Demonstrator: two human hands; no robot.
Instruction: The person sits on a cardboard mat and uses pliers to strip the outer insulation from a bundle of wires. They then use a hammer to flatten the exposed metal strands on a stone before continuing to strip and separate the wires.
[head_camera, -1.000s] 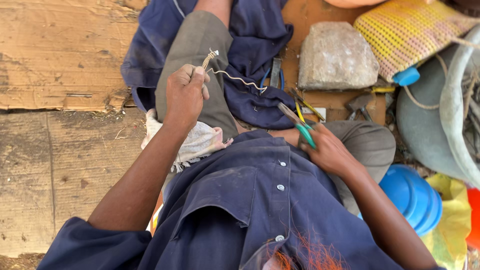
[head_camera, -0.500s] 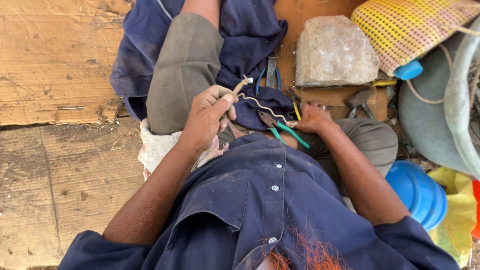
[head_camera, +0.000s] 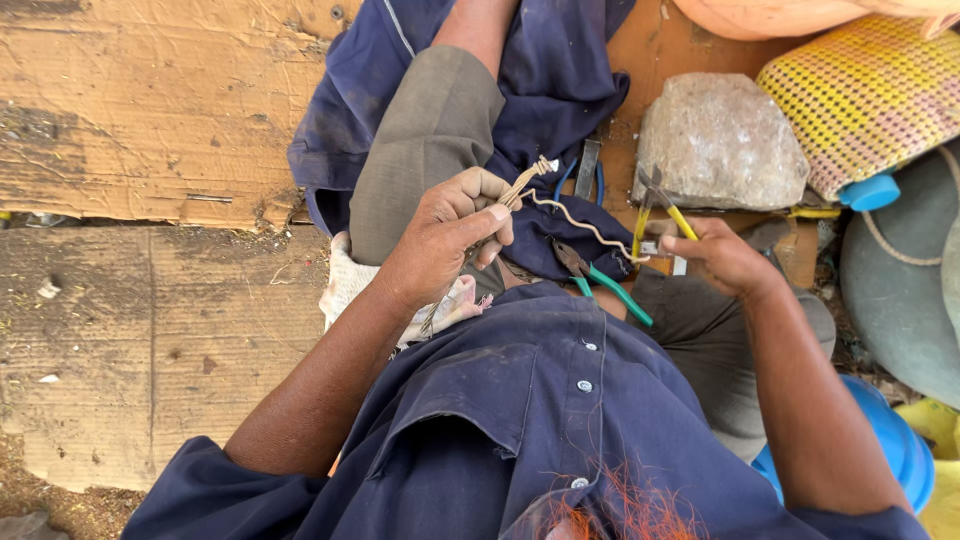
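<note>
The left hand (head_camera: 445, 240) is closed around a bundle of thin wire strands (head_camera: 520, 185), their frayed tip poking out just above the fingers. A second ago that hand was raised higher over the knee and the right hand sat lower, on the green-handled pliers (head_camera: 600, 282); now those pliers lie loose on the dark blue cloth in the lap, and the right hand (head_camera: 715, 255) has gone across to the grey stone (head_camera: 718, 140). Just below the stone's near edge it pinches the yellow-handled pliers (head_camera: 655, 215), and the far end of a wavy pale wire (head_camera: 585, 228) meets it there. That wire runs from the bundle toward the stone, so both hands are joined by one strand, spread well apart. I'd judge the tool has been swapped and the strand is drawn out between the hands. Right of the stone sit a yellow woven mat (head_camera: 870, 95) and a blue cap (head_camera: 868, 190), away from the work
</note>
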